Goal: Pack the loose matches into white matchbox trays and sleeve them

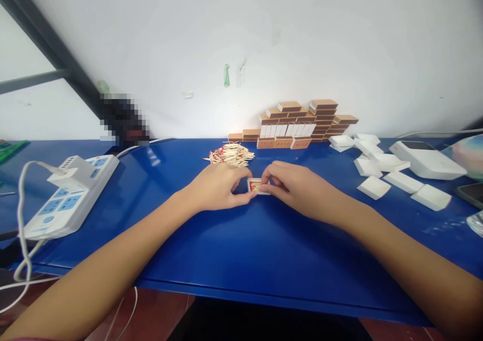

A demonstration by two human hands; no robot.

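A small white matchbox tray (248, 184) sits on the blue table between my hands, with red-tipped matches (255, 186) lying inside it. My left hand (221, 186) grips the tray's left end between thumb and fingers. At the right end, my right hand (296, 186) is closed, its thumb and fingertips pinched over the matches in the tray; its fingers partly hide that end. Just beyond my left hand lies a loose pile of matches (232, 154), heads pointing various ways.
Stacked brown matchboxes (289, 113) stand against the wall. White empty trays (373, 187) lie scattered at right, near a white device (428, 160) and a dark phone (470, 194). A power strip (77, 219) with white cables occupies the left. The blue table's (226, 250) front edge is near me.
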